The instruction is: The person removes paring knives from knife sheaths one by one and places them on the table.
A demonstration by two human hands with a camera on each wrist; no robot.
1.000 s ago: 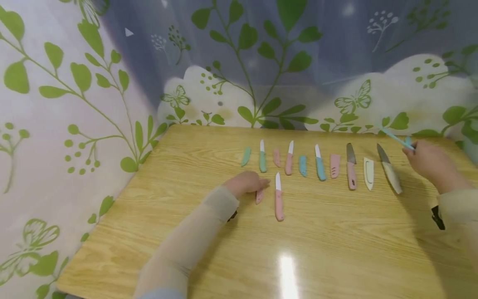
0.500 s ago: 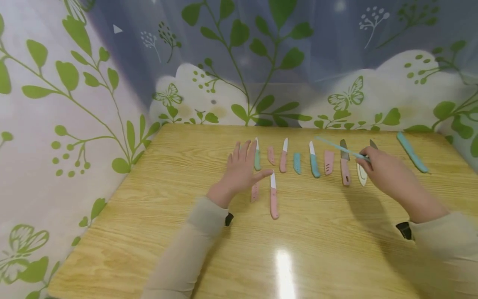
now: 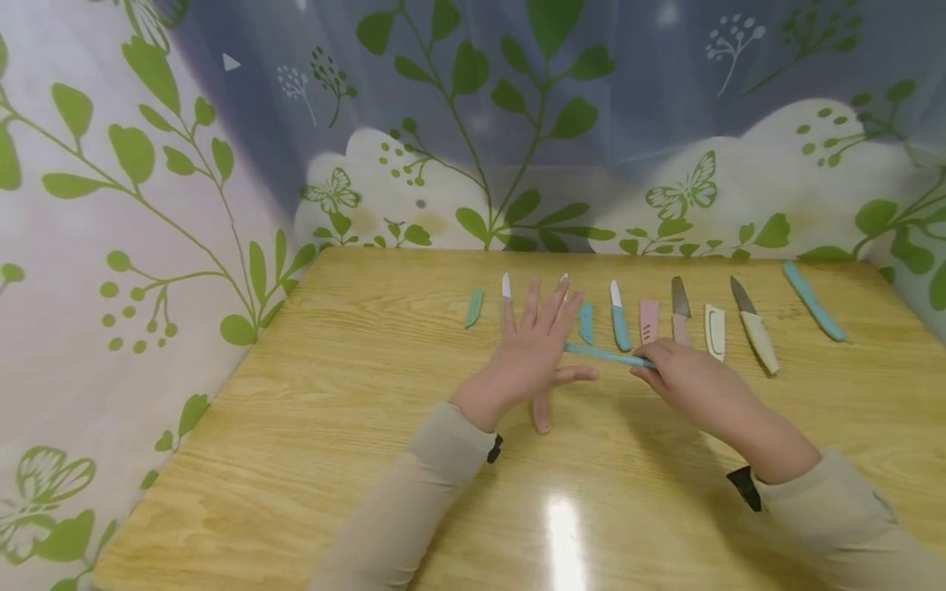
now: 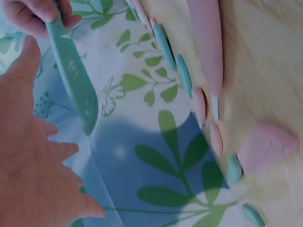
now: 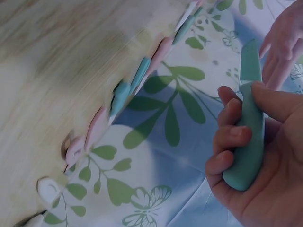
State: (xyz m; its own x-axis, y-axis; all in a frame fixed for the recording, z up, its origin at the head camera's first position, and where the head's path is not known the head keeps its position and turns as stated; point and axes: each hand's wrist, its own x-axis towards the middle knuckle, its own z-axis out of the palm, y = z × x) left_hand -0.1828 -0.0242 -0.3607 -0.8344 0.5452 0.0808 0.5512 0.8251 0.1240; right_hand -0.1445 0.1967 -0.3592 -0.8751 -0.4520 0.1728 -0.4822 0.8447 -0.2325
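My right hand (image 3: pixel 698 390) grips a light-blue knife (image 3: pixel 602 353) by its handle, above the table. A slotted blue sheath (image 4: pixel 75 85) appears to cover its blade. In the right wrist view the fingers curl round the handle (image 5: pixel 248 151). My left hand (image 3: pixel 521 357) hovers with its fingers spread and holds nothing. The knife's tip points at it, and the left wrist view shows a gap between them. Below the left hand lies a pink knife (image 3: pixel 542 414), partly hidden; a pink sheath (image 4: pixel 267 146) beside it shows in the left wrist view.
Along the table's back lie a green sheath (image 3: pixel 474 308), a blue sheath (image 3: pixel 585 322), a blue knife (image 3: pixel 619 316), a pink sheath (image 3: pixel 649 318), a pink-handled knife (image 3: pixel 681 304), a white sheath (image 3: pixel 714 328), a cream-handled knife (image 3: pixel 757 332) and another blue piece (image 3: pixel 815 304). Patterned cloth hangs behind.
My right hand has carried the light-blue knife leftward from the table's right end to the middle. My left hand has risen from beside the pink sheath, spread its fingers and shifted right.
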